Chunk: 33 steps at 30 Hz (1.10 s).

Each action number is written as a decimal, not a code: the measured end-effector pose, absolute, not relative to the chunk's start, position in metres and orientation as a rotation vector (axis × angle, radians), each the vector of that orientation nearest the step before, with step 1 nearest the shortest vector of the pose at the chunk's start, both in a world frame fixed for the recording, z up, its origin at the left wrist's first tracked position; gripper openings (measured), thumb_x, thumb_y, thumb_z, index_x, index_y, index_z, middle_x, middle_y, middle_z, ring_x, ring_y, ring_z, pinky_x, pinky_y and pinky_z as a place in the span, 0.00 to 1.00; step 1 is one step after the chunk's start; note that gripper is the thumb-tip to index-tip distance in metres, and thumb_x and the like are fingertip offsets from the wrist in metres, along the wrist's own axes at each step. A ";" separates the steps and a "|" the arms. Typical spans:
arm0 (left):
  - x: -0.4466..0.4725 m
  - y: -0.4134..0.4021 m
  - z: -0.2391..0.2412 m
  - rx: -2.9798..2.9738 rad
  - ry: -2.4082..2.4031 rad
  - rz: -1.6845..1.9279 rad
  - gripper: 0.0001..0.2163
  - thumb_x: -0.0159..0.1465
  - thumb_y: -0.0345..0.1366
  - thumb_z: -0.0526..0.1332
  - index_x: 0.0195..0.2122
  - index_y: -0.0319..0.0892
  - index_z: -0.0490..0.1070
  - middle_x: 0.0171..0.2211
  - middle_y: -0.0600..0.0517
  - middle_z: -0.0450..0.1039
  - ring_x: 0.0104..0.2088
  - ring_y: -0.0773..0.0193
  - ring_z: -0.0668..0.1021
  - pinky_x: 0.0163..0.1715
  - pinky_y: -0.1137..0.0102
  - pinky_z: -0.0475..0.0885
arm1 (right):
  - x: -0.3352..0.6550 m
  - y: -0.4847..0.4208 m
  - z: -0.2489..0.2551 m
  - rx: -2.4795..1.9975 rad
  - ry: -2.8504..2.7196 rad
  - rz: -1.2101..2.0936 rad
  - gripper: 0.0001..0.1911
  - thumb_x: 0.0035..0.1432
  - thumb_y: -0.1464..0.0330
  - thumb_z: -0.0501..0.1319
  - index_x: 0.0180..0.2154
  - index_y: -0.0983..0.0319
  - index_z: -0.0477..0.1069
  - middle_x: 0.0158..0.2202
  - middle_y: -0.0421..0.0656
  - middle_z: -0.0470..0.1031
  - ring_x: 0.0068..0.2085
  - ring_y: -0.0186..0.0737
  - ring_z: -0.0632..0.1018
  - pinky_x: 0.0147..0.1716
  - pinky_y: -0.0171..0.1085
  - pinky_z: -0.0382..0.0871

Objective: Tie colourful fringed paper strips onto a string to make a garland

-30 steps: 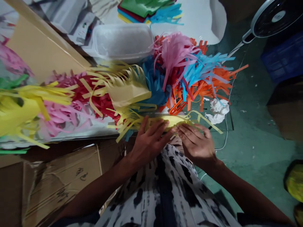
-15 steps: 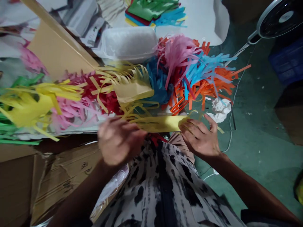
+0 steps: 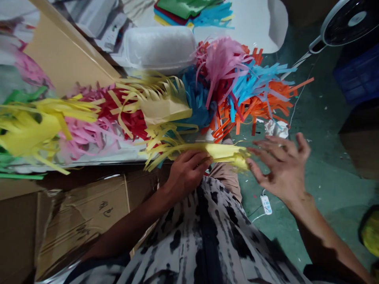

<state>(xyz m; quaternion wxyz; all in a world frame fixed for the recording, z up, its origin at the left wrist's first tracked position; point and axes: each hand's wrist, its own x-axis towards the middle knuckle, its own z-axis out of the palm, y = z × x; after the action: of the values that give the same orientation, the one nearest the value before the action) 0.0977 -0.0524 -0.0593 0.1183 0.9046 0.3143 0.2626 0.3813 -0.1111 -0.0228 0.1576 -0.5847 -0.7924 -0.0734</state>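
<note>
My left hand [image 3: 188, 169] is closed around the middle of a strip of yellow fringed tissue paper [image 3: 222, 150] at the table's front edge. The paper's cut strands fan out to the left of that hand, and its right end looks ragged and crumpled. Just beyond this end is my right hand [image 3: 281, 167], its fingers spread and the thumb close to the paper; whether it touches cannot be made out. Behind lie a pale yellow fringed piece [image 3: 164, 108], a dark blue one [image 3: 197, 98] and a red one [image 3: 134, 122].
Orange fringed paper [image 3: 266, 104] hangs over the table's right end. A clear plastic container [image 3: 160, 47] sits behind the fringes. Cardboard [image 3: 89, 213] lies below left. On the floor to the right are a power strip [image 3: 265, 204] and a fan [image 3: 355, 19] on a stand.
My left hand has moved right and closed on the yellow fringed paper. My right hand has come off the paper's end, moved right and spread its fingers. The paper's right end now looks more crumpled.
</note>
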 end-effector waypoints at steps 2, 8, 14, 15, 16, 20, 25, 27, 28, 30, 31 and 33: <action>0.099 -0.053 -0.059 2.614 0.929 0.791 0.10 0.71 0.29 0.63 0.51 0.43 0.80 0.48 0.48 0.84 0.50 0.56 0.82 0.51 0.60 0.78 | 0.385 -0.113 -0.011 -1.746 -2.139 -0.282 0.15 0.64 0.62 0.68 0.52 0.54 0.77 0.53 0.45 0.83 0.61 0.57 0.77 0.70 0.64 0.51; 0.102 -0.053 -0.060 2.632 0.941 0.840 0.09 0.71 0.30 0.64 0.49 0.41 0.80 0.47 0.47 0.84 0.47 0.54 0.83 0.48 0.60 0.78 | 0.328 -0.117 -0.019 -1.510 -2.321 -0.230 0.16 0.69 0.66 0.64 0.57 0.55 0.75 0.53 0.42 0.84 0.54 0.46 0.80 0.54 0.48 0.65; 0.089 -0.048 -0.053 2.620 0.970 0.784 0.07 0.71 0.30 0.64 0.48 0.40 0.80 0.46 0.48 0.84 0.45 0.57 0.81 0.48 0.62 0.77 | 0.332 -0.107 -0.039 -1.608 -2.251 -0.076 0.07 0.72 0.68 0.62 0.47 0.60 0.79 0.44 0.42 0.85 0.44 0.45 0.80 0.43 0.45 0.61; 0.086 -0.046 -0.050 2.590 1.001 0.766 0.05 0.71 0.31 0.64 0.46 0.41 0.80 0.45 0.48 0.84 0.44 0.58 0.80 0.47 0.63 0.76 | 0.339 -0.105 -0.038 -1.626 -2.232 -0.008 0.07 0.72 0.67 0.62 0.46 0.60 0.79 0.44 0.42 0.85 0.45 0.45 0.80 0.43 0.45 0.61; 0.083 -0.043 -0.047 2.562 1.043 0.741 0.04 0.72 0.32 0.64 0.44 0.41 0.80 0.43 0.49 0.83 0.43 0.59 0.80 0.46 0.64 0.75 | 0.345 -0.103 -0.035 -1.643 -2.219 0.066 0.08 0.73 0.65 0.61 0.45 0.59 0.79 0.44 0.42 0.84 0.45 0.45 0.80 0.43 0.44 0.61; 0.080 -0.029 -0.033 2.531 1.229 0.564 0.08 0.73 0.38 0.63 0.37 0.43 0.78 0.37 0.51 0.81 0.41 0.56 0.78 0.44 0.61 0.70 | 0.352 -0.093 -0.026 -1.733 -2.247 0.208 0.13 0.76 0.63 0.56 0.43 0.61 0.77 0.42 0.45 0.83 0.43 0.47 0.80 0.42 0.44 0.60; 0.085 -0.019 -0.028 2.540 1.321 0.397 0.08 0.72 0.39 0.63 0.36 0.44 0.76 0.34 0.52 0.79 0.40 0.54 0.78 0.43 0.59 0.66 | 0.343 -0.081 -0.027 -1.812 -2.286 0.174 0.15 0.76 0.61 0.55 0.42 0.61 0.76 0.40 0.45 0.83 0.42 0.48 0.79 0.41 0.44 0.56; 0.087 -0.018 -0.029 2.555 1.354 0.356 0.08 0.72 0.39 0.63 0.36 0.44 0.75 0.34 0.51 0.79 0.41 0.53 0.78 0.44 0.58 0.65 | 0.341 -0.078 -0.029 -1.843 -2.272 0.161 0.17 0.76 0.60 0.54 0.40 0.61 0.75 0.38 0.45 0.82 0.41 0.48 0.79 0.41 0.44 0.56; 0.088 -0.018 -0.029 2.561 1.365 0.341 0.08 0.72 0.39 0.63 0.36 0.44 0.75 0.35 0.51 0.79 0.41 0.52 0.78 0.44 0.58 0.65 | 0.340 -0.077 -0.029 -1.864 -2.268 0.157 0.18 0.76 0.59 0.53 0.40 0.62 0.75 0.38 0.45 0.82 0.41 0.48 0.79 0.41 0.44 0.55; 0.090 -0.017 -0.029 2.568 1.379 0.322 0.08 0.72 0.39 0.63 0.35 0.44 0.74 0.34 0.50 0.79 0.42 0.51 0.79 0.44 0.58 0.65 | 0.338 -0.075 -0.030 -1.915 -2.277 0.139 0.19 0.76 0.59 0.53 0.38 0.62 0.75 0.37 0.46 0.82 0.40 0.48 0.79 0.41 0.44 0.55; 0.090 -0.016 -0.029 2.571 1.376 0.317 0.09 0.72 0.39 0.63 0.35 0.44 0.74 0.34 0.50 0.79 0.42 0.51 0.79 0.45 0.58 0.65 | 0.336 -0.074 -0.030 -1.939 -2.285 0.126 0.19 0.76 0.59 0.53 0.38 0.63 0.75 0.36 0.46 0.81 0.39 0.48 0.78 0.41 0.44 0.55; 0.092 -0.015 -0.028 2.573 1.370 0.312 0.09 0.72 0.39 0.63 0.34 0.44 0.74 0.34 0.50 0.79 0.42 0.51 0.79 0.45 0.58 0.66 | 0.333 -0.072 -0.030 -1.980 -2.300 0.097 0.19 0.75 0.59 0.53 0.37 0.63 0.74 0.35 0.47 0.81 0.39 0.48 0.78 0.40 0.44 0.55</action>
<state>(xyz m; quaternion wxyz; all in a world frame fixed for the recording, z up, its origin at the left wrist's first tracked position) 0.0916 -0.0148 -0.0284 0.1046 0.8729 0.4646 0.1057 0.3334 -0.0720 -0.0302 0.0524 -0.6513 -0.7564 0.0319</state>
